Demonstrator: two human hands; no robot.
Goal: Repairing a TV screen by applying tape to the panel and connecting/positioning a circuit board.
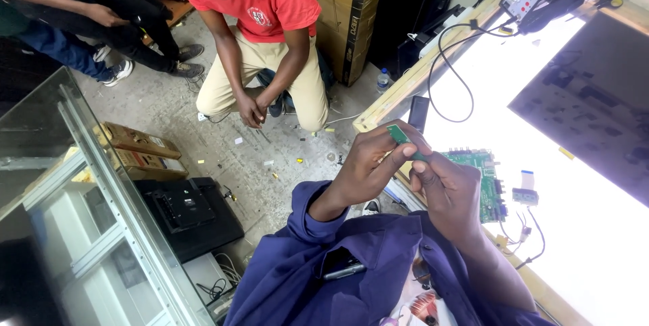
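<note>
The left hand (368, 164) is closed, with its fingers pinched around a small green strip of circuit board (400, 137), thin and flat. The right hand (449, 194) is also curled closed and its fingertips touch the lower end of the same strip, so both hands hold it together above the edge of the counter (595, 231), which is white and very bright. At 3 o'clock from the hands, a larger green circuit board (488, 184) with many small parts lies flat on the counter. At 12 o'clock lies a dark flat remote control (418, 113). At 10 o'clock, a person in a red shirt (270, 2) sits over the rough grey concrete floor (223, 157).
</note>
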